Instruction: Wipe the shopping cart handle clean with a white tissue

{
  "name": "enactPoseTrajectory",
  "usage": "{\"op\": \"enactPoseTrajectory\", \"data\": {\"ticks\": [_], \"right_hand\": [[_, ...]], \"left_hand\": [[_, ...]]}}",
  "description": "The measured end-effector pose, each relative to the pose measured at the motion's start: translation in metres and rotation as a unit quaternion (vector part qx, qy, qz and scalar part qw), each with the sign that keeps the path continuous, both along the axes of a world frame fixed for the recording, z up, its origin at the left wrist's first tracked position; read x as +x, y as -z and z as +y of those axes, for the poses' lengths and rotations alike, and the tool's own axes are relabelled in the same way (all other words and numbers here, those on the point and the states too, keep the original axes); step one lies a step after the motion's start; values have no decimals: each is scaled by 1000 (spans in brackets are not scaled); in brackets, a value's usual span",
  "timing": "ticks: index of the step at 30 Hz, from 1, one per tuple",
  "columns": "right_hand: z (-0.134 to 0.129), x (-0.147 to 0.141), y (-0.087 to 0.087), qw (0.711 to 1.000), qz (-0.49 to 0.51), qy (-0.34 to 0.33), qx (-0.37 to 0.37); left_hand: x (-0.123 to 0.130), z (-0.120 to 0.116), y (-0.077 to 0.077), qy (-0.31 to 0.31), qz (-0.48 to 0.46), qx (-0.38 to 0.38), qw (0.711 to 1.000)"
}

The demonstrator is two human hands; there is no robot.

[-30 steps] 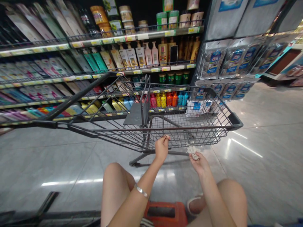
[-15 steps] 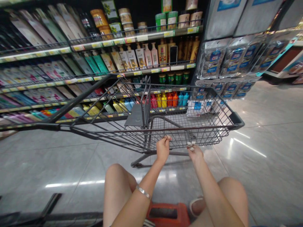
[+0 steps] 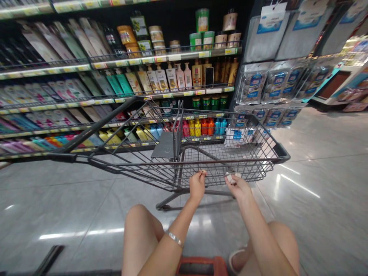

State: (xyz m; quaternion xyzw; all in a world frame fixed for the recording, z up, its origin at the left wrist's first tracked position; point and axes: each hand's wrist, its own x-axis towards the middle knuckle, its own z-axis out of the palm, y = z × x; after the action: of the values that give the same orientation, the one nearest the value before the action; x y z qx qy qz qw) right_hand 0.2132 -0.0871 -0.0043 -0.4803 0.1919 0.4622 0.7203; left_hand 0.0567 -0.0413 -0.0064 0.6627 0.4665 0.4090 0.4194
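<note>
Right now both hands are up at the near side wall of the shopping cart [image 3: 172, 157], w/ the person seated low on an orange stool [image 3: 198, 265] just behind it. Left hand [image 3: 197, 186] is curled, fingertips pinched at the wire mesh, maybe on a small pale bit; too small to tell. Right hand [image 3: 238, 185] is clenched on a crumpled white wad [image 3: 230, 178], prob. tissue or cloth, pressed against the same wall, just right of the left hand.

Handling, as a guess: wad looks soft, light, squashy, no risk of breaking; pinch grip btw thumb & fingers suffices, it'll deform to the wires. Cart is stiff steel wire, likely heavy-ish but on wheels, so it may roll on the glossy floor [image 3: 301, 214] if pushed hard. Best hold would be a wire or the top rim, w/ one hand bracing.

Pose: both forearms reach fwd from the knees, wrists roughly level, left wrist w/ a silver bracelet [image 3: 175, 239]. Hands are near each other, not touching.

Beyond the cart: shelves [image 3: 161, 59] of bottles, jars & boxes; to the cart's right rear, hanging packets [image 3: 258, 80]. Cart basket looks bare of goods; child-seat flap [image 3: 164, 145] stands inside it.
</note>
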Motion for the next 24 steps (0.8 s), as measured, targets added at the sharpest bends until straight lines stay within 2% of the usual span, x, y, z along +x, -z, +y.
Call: {"op": "enactPoseTrajectory", "data": {"ticks": [6,9,16,19,21,24], "right_hand": [[3,-3,-50,998,10,-33,54],[-1,-5,-63,996,26,-53,64],[-21,-3,-78,981,-18,-61,183],[-27,-6,-83,978,-27,-54,200],[-30,-8,-79,976,-36,-36,211],[-31,-6,-54,971,-101,14,216]], "left_hand": [[1,1,1,-5,-9,-14,1000],[0,1,1,-4,-2,-13,1000],[0,-1,-3,-8,0,-17,1000],[0,-2,-6,-10,-9,-26,1000],[0,-3,-8,-10,-11,-28,1000],[0,-5,-8,-13,-8,-38,999]]}}
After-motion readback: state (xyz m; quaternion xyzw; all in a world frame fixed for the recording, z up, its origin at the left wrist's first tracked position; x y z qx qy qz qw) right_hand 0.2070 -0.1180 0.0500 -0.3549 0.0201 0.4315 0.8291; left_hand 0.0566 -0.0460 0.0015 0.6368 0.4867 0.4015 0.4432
